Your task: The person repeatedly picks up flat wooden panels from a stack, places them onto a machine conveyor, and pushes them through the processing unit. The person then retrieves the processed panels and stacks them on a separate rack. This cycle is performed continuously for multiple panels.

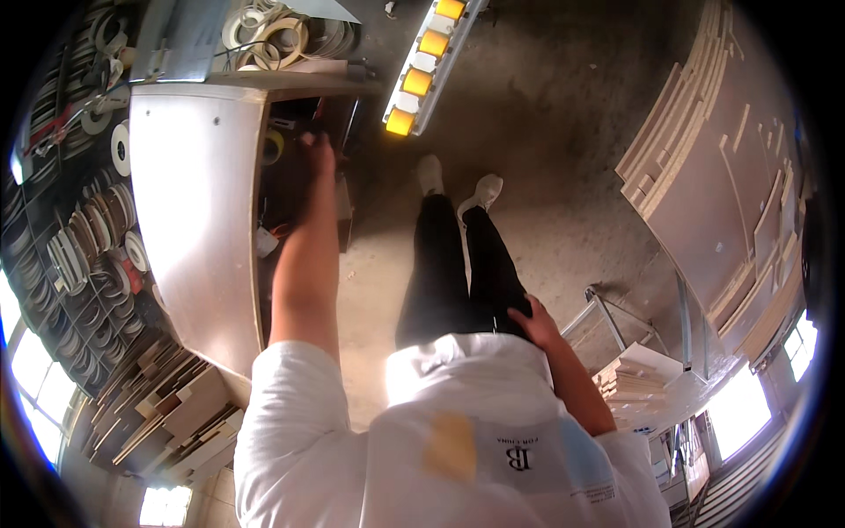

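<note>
Rough concrete floor [546, 132]; left hand [317, 150] inside dark cabinet [299, 189] under smooth worktop [198, 202].

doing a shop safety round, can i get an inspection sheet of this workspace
surface: pale worktop, mostly bare, glare on it
job's things: dark recess under the worktop, a yellow tape roll inside
clutter: tape rolls at the far end, board offcuts below
grippers: left hand reaches into the recess, grasp unclear; right hand rests on the hip
cables: nothing seen
surroundings: concrete floor, stacked boards, roll shelves
</note>
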A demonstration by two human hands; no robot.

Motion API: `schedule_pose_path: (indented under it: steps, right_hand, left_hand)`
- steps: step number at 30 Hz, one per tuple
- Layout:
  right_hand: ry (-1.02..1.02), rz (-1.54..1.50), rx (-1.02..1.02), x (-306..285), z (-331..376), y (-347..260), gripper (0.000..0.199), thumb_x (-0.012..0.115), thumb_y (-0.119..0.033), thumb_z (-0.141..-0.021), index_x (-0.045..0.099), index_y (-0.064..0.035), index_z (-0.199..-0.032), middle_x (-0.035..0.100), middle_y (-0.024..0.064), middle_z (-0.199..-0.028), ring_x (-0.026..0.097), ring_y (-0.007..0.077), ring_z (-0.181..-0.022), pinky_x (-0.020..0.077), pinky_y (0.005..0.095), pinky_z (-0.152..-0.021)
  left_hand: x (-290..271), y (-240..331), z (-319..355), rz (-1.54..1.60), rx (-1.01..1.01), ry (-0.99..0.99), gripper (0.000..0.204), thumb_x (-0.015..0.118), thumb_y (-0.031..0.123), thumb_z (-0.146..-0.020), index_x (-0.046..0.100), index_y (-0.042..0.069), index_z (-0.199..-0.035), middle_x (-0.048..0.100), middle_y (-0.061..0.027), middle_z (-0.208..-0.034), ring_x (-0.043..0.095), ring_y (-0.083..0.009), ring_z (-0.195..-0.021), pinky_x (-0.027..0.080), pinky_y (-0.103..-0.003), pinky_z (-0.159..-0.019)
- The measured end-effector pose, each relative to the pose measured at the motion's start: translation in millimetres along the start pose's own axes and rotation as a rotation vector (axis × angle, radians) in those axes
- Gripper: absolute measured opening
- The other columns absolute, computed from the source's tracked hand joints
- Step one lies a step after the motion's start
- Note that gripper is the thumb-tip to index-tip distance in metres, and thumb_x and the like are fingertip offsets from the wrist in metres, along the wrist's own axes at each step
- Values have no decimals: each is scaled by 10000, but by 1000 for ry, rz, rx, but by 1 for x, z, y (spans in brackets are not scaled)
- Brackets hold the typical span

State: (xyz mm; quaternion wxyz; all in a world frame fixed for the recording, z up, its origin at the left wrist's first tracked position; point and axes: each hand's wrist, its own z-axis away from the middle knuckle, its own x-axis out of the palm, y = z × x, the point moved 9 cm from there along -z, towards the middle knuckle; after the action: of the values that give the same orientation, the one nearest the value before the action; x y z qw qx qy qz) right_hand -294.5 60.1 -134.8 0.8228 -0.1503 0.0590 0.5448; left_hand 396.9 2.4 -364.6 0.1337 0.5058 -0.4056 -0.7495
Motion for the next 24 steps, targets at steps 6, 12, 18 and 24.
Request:
schedule_pose_path:
  steps: [6, 12, 18, 24]
  right_hand:
    - [50, -120, 40, 22, -1, 27, 689, 748, -467, -881, 554, -65, -1406, 600, 193, -1394, 573, 348, -1295, 458, 427, -1067]
    - [55, -103, 156, 43, 0, 49, 681, 734, -490, -890, 544, -102, -1417, 611, 181, -1374, 581, 349, -1285, 469, 435, -1061]
    - [51, -31, 168, 49, -1, 45, 689, 728, -510, -891, 541, -109, -1420, 603, 180, -1388, 581, 355, -1285, 472, 444, -1060]
    - [26, -66, 115, 56, -2, 48, 689, 714, -518, -899, 541, -100, -1418, 601, 192, -1388, 578, 367, -1283, 473, 458, -1055]
  left_hand:
    - [26, 55, -118, -372, -35, 136, 498, 698, 319, -920, 559, -39, -1237, 658, -240, -1127, 631, -416, -1051, 490, -491, -967]
    - [39, 89, -156, -278, 81, 160, 517, 704, 321, -917, 551, -43, -1251, 650, -250, -1157, 623, -422, -1080, 487, -495, -973]
    - [26, 104, -167, -215, 147, 144, 536, 709, 323, -915, 544, -48, -1265, 642, -261, -1187, 615, -428, -1108, 485, -499, -980]
    - [19, 118, -123, -199, 295, 211, 555, 714, 325, -913, 536, -53, -1279, 634, -271, -1216, 606, -434, -1137, 482, -503, -986]
